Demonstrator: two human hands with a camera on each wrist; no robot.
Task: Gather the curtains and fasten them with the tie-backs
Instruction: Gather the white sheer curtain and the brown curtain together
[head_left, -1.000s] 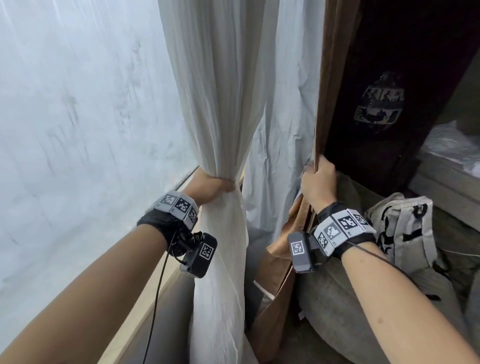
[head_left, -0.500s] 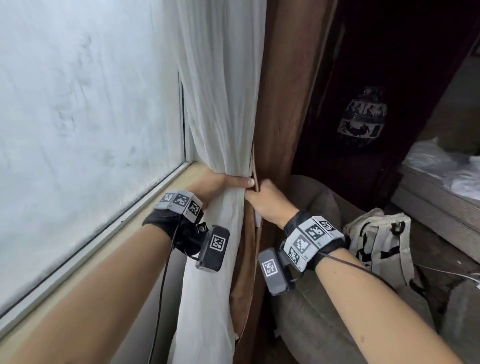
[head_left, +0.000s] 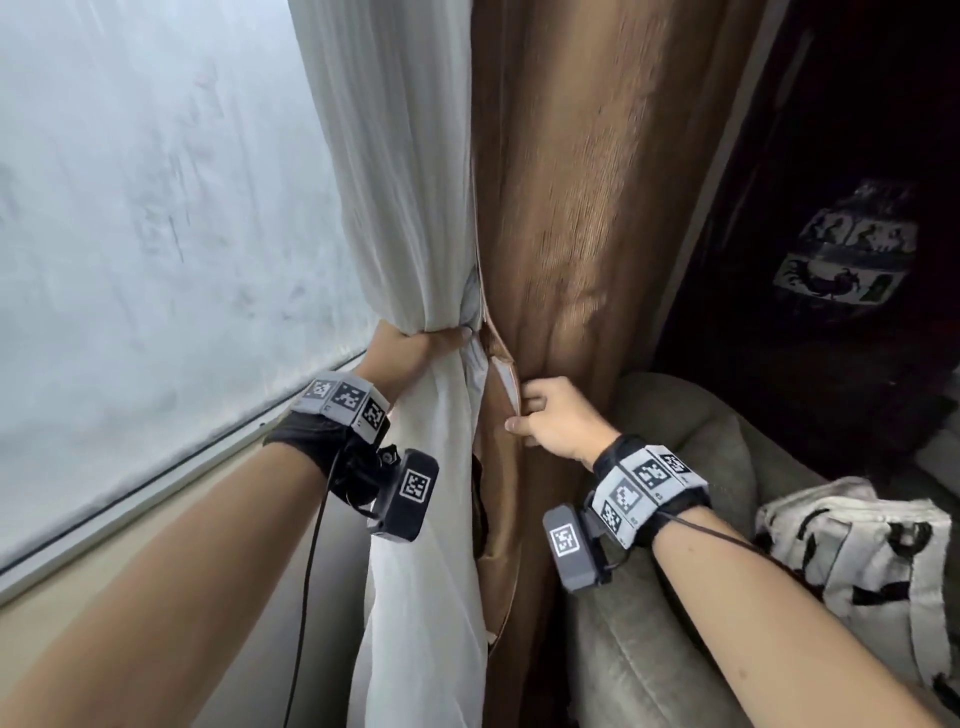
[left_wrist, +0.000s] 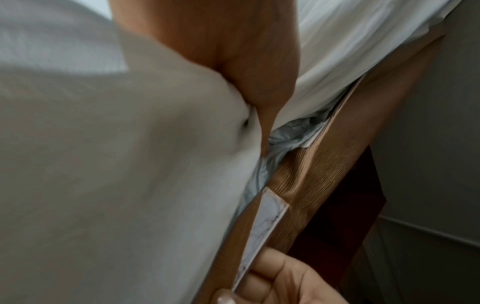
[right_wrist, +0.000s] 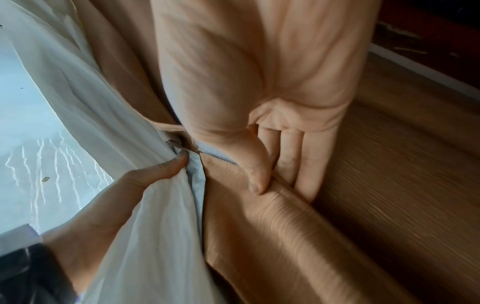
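Observation:
A white sheer curtain (head_left: 395, 171) hangs beside the window, bunched at waist height. My left hand (head_left: 415, 348) grips that bunch, thumb wrapped round its front (right_wrist: 166, 168). Right beside it hangs a brown curtain (head_left: 576, 208) with a pale lining. My right hand (head_left: 550, 421) pinches the brown curtain's edge fold between thumb and fingers (right_wrist: 259, 181), just below and to the right of my left hand. In the left wrist view the white fabric (left_wrist: 116, 174) fills the left, the brown edge (left_wrist: 306, 176) runs diagonally, and my right hand's fingers (left_wrist: 275, 281) show at the bottom. No tie-back is visible.
A frosted window (head_left: 145, 208) and its sill (head_left: 171, 499) lie to the left. A grey cushioned seat (head_left: 670, 597) stands below right, with a black-and-white patterned bag (head_left: 862, 561) on it. A dark cabinet with a patterned vase (head_left: 847, 254) is at the back right.
My right hand has drawn the brown curtain leftward until it hangs against the white bunch, then slid lower on its edge. My left hand has kept its grip on the white curtain.

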